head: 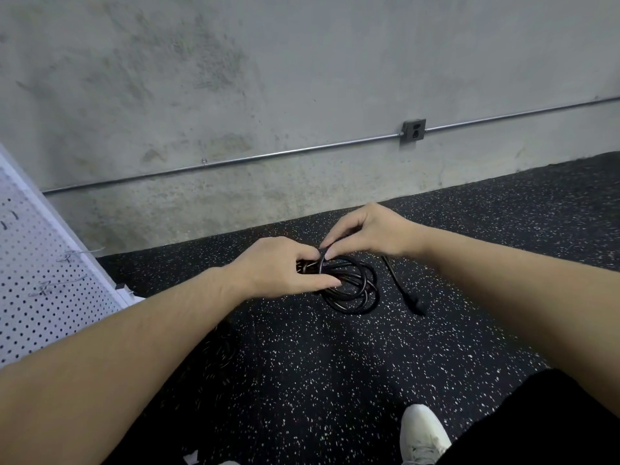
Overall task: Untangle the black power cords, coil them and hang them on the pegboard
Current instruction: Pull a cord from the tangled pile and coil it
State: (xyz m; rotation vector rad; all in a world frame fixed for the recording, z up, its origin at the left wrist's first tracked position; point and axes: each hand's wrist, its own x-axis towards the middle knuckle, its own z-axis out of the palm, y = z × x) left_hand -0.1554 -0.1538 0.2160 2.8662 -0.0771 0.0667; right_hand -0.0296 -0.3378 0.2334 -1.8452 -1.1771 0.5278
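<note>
Currently mid-coiling: left hand (278,266) gripped coil (352,286) above floor (318,364); right hand (365,234) fingers pinched wrap strand. Next likely: finish wrap, carry to pegboard (40,286) hook.

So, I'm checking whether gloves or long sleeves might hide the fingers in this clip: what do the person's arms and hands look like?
Both forearms are bare up to the picture's edge, with no sleeve in view. The left hand and right hand wear no gloves, and no rings, watch or wristband show on the visible sides. Nails look short and unpainted. No marks or tattoos are visible.
</note>
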